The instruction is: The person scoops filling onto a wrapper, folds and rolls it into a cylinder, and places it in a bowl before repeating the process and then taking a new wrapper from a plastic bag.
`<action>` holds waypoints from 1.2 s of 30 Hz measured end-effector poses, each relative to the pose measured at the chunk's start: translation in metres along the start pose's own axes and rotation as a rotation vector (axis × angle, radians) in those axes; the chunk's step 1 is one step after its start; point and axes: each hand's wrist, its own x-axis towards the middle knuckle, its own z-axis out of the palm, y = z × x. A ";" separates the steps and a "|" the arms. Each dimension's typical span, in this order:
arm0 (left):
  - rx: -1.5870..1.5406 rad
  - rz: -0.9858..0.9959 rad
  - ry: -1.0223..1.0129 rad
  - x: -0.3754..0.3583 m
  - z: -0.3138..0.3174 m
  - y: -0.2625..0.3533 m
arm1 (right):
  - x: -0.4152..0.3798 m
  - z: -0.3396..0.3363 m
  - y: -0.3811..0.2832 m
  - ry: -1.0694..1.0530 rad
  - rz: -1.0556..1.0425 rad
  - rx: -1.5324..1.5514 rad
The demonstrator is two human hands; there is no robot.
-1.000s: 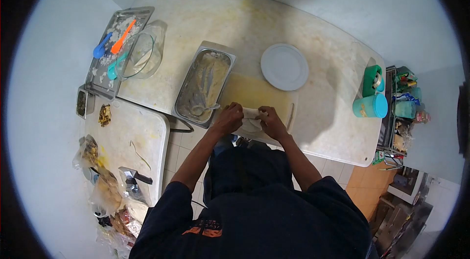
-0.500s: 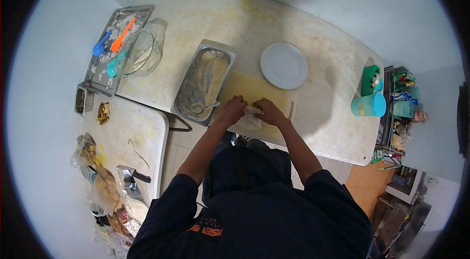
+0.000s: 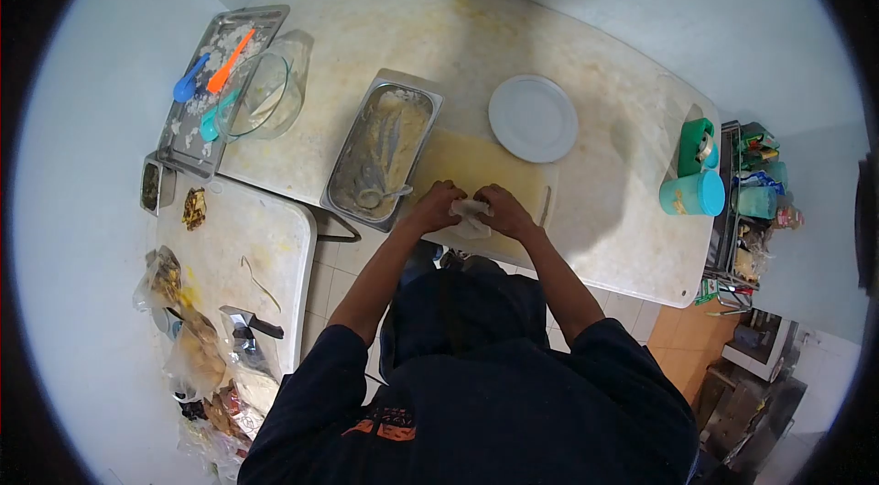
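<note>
Between my two hands is a thin, whitish, folded sheet [image 3: 472, 222], possibly a wrapper or a piece of dough. My left hand [image 3: 439, 205] grips its left side with bent fingers, and my right hand [image 3: 505, 208] pinches its right side. Both hands are above the near part of a pale yellow cutting board [image 3: 485, 164]. Left of the board stands a deep steel pan [image 3: 341, 148] with a creamy, pale mixture [image 3: 403, 114] smeared inside. A spoon [image 3: 371, 198] rests in the pan's near end. Beyond the board lies a round white plate [image 3: 533, 119].
Far left, a metal tray [image 3: 179, 141] carries white bits, a blue spoon [image 3: 186, 89] and an orange spatula [image 3: 229, 64], beside a glass bowl [image 3: 284, 100]. A knife [image 3: 261, 326] and bags lie on the side table [image 3: 275, 256]. A turquoise container [image 3: 691, 195] stands at right.
The sheet has been gathered upward between my hands, and a folded edge now shows between the fingers. My hands have hardly shifted; the view has moved slightly.
</note>
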 end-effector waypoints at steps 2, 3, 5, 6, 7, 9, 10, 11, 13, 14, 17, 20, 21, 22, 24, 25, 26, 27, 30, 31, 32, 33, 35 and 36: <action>0.017 -0.016 -0.049 0.003 -0.001 -0.001 | 0.000 -0.001 -0.001 -0.022 0.022 0.023; 0.035 -0.033 -0.050 0.004 -0.001 0.000 | 0.000 -0.001 -0.002 -0.033 0.034 0.034; 0.070 -0.067 -0.052 0.005 0.001 0.000 | 0.003 -0.004 -0.002 -0.075 0.044 0.034; 0.071 -0.069 -0.070 0.006 0.001 -0.001 | 0.005 -0.005 -0.001 -0.097 0.049 0.034; 0.071 -0.071 -0.088 0.008 0.002 -0.002 | 0.006 -0.006 0.000 -0.102 0.057 0.030; 0.064 -0.088 -0.103 0.010 0.003 -0.004 | 0.008 -0.006 0.000 -0.110 0.073 0.021; 0.057 -0.102 -0.098 0.011 0.004 -0.004 | 0.009 -0.006 0.000 -0.085 0.065 0.009; 0.050 -0.117 -0.093 0.012 0.003 -0.003 | 0.010 -0.005 0.000 -0.060 0.056 -0.003; 0.052 -0.125 -0.047 0.014 0.001 -0.001 | 0.013 -0.004 0.001 -0.009 0.041 -0.024; 0.052 -0.129 -0.025 0.014 0.001 0.001 | 0.013 -0.006 -0.001 0.018 0.037 -0.032; 0.035 -0.079 0.055 0.013 -0.001 0.005 | 0.010 -0.010 -0.007 0.048 0.025 -0.075; 0.121 -0.010 0.079 0.004 0.001 0.006 | 0.000 -0.011 -0.011 0.018 -0.010 -0.112; 0.143 0.025 0.070 0.000 0.002 0.005 | -0.004 -0.012 -0.012 0.002 -0.026 -0.122; 0.165 0.060 0.061 -0.004 0.003 0.005 | -0.009 -0.012 -0.014 0.005 -0.028 -0.112; 0.165 0.119 0.051 -0.014 -0.002 0.011 | -0.020 -0.010 -0.015 0.012 -0.030 -0.090; 0.145 0.144 0.049 -0.021 -0.005 0.014 | -0.025 -0.007 -0.013 0.029 -0.062 -0.110; 0.124 0.169 0.047 -0.026 -0.007 0.017 | -0.030 -0.004 -0.011 0.047 -0.094 -0.131; 0.105 0.170 0.041 -0.031 -0.008 0.018 | -0.033 -0.001 -0.009 0.065 -0.126 -0.151; 0.066 0.151 0.062 -0.037 -0.011 0.021 | -0.039 0.000 -0.006 0.098 -0.177 -0.194; 0.063 0.130 0.093 -0.037 -0.011 0.022 | -0.039 0.000 -0.005 0.119 -0.156 -0.148; 0.060 0.110 0.124 -0.037 -0.011 0.023 | -0.039 -0.003 -0.009 0.141 -0.136 -0.103; 0.076 0.105 0.177 -0.034 -0.010 0.025 | -0.038 -0.005 -0.012 0.162 -0.115 -0.058; 0.106 0.097 0.285 -0.023 -0.007 0.027 | -0.032 -0.007 -0.014 0.198 -0.098 -0.060; 0.115 0.119 0.296 -0.019 -0.007 0.029 | -0.029 -0.007 -0.015 0.217 -0.089 -0.062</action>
